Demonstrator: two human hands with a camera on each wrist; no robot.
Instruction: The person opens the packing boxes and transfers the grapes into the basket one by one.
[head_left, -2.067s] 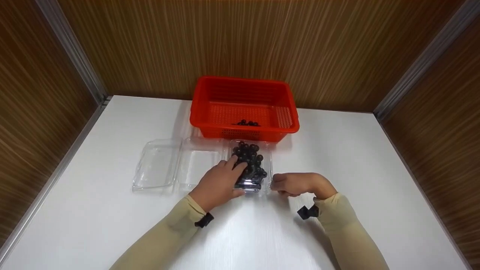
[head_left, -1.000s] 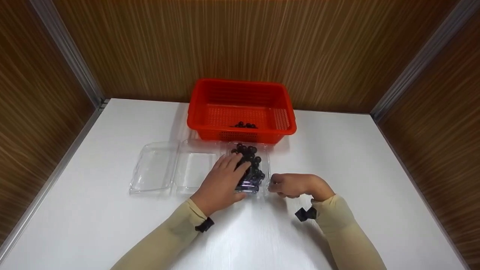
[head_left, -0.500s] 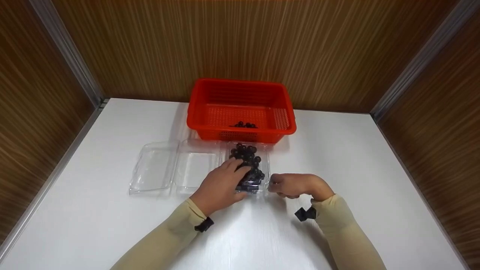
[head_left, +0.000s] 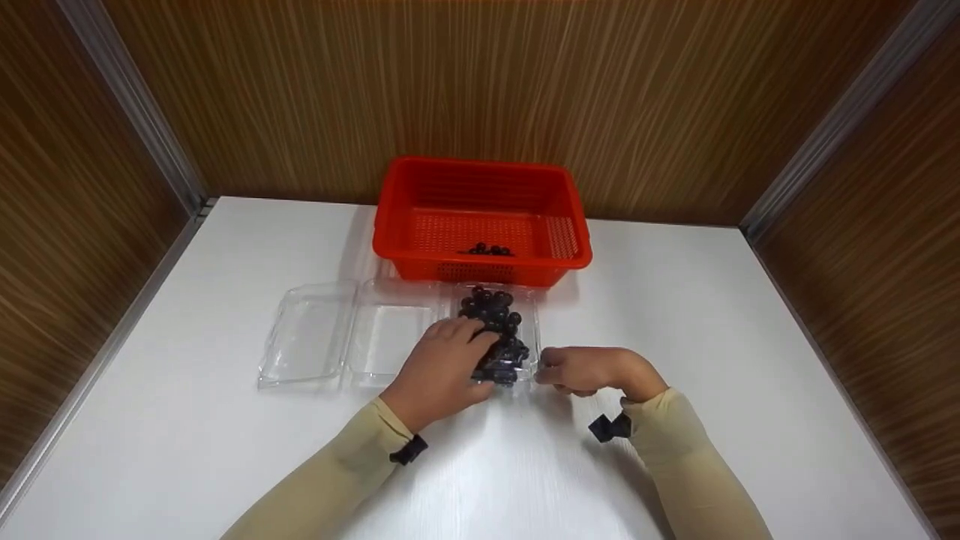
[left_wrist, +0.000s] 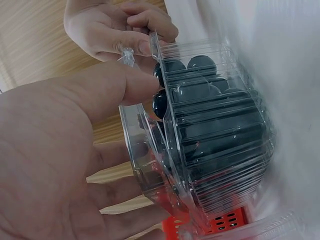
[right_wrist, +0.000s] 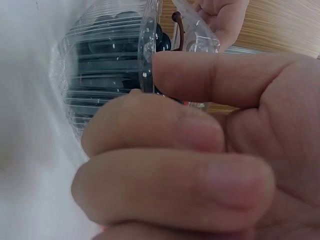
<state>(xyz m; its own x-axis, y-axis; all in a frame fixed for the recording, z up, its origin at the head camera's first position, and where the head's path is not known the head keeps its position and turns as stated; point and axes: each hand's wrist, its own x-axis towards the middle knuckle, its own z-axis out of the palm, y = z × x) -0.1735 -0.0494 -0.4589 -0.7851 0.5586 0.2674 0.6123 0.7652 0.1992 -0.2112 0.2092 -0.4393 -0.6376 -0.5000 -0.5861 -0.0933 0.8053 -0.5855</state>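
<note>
Dark grapes (head_left: 491,306) fill a clear plastic container (left_wrist: 225,130) at the middle of the table. My left hand (head_left: 442,367) lies over the container's left side, fingertips on the grapes, thumb towards the front rim. In the left wrist view those fingers stretch behind a clear plastic edge (left_wrist: 134,142) that stands beyond the rim; whether it belongs to a lid, I cannot tell. At the front right corner my right hand (head_left: 589,370) pinches the container's rim (right_wrist: 147,50), its other fingers curled. A brown stem (right_wrist: 179,30) pokes up among the grapes.
A red basket (head_left: 480,262) stands right behind the container, with a few dark grapes (head_left: 491,249) inside. To the left lie a clear plastic tray (head_left: 396,341) and a clear plastic piece (head_left: 307,337). Wood-grain panels (head_left: 480,90) enclose the white table (head_left: 675,300).
The left fingertips have drawn back slightly over the grapes, towards the front. My right hand keeps its place at the corner. The basket has not moved on the table.
</note>
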